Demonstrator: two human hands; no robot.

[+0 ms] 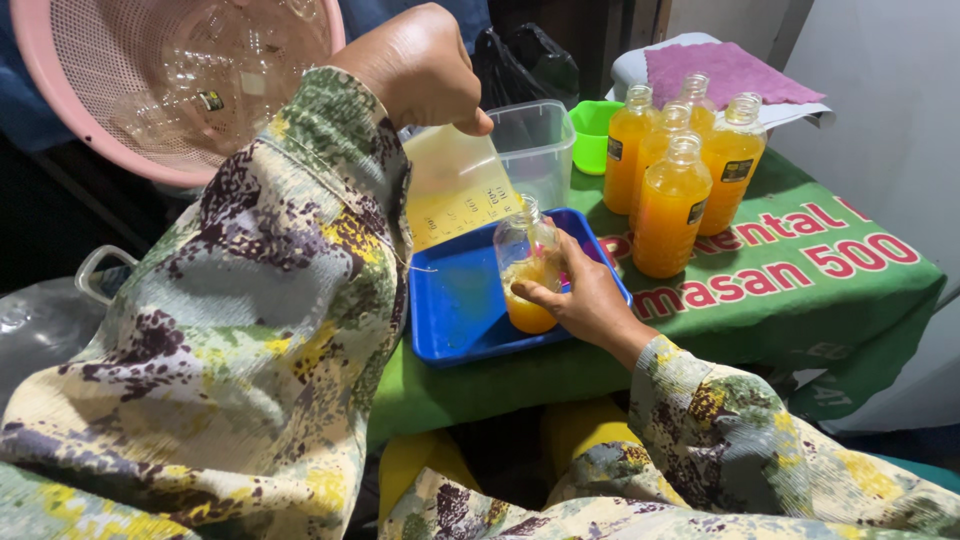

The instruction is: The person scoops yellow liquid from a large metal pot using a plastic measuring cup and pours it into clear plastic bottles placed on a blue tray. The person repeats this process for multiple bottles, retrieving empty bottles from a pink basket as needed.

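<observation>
Small clear bottle (527,268), a third full of orange juice, stands on blue tray (455,300). Right hand (580,300) wraps it from 3 o'clock; left hand (420,65), clenched, tips measuring jug (455,190) at 11 o'clock.

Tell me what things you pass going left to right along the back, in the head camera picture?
Pink plastic colander basket → left hand tipping a clear measuring jug → clear square plastic tub → small green plastic bowl → cluster of bottles filled with orange juice.
</observation>
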